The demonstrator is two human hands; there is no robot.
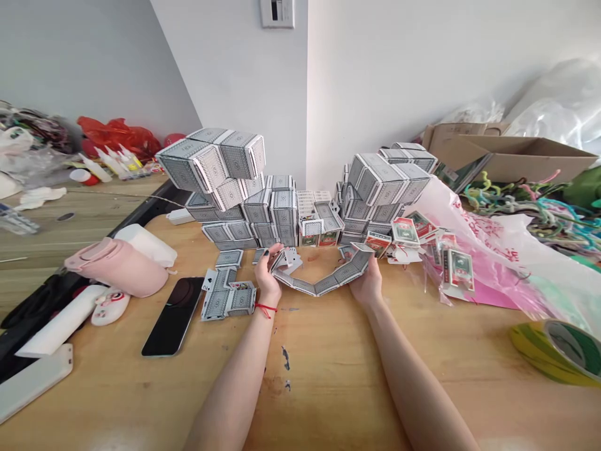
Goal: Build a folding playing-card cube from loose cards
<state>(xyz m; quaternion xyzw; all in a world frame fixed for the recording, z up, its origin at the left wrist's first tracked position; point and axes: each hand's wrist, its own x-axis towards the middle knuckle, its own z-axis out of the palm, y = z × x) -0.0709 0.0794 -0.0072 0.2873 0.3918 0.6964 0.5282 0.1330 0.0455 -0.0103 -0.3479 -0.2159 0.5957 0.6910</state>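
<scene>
Your left hand [268,277] and right hand [369,283] cradle a sagging chain of interlocked playing cards [319,280] above the wooden table [422,351], both apparently gripping its ends, the right's hold hard to read. Behind, towers of card blocks [235,188] stand built; unopened card packs [406,230] lie right.

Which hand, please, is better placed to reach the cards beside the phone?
The left hand: it is beside those cards, while the right hand is farther away, at the other end of the card strip.
</scene>
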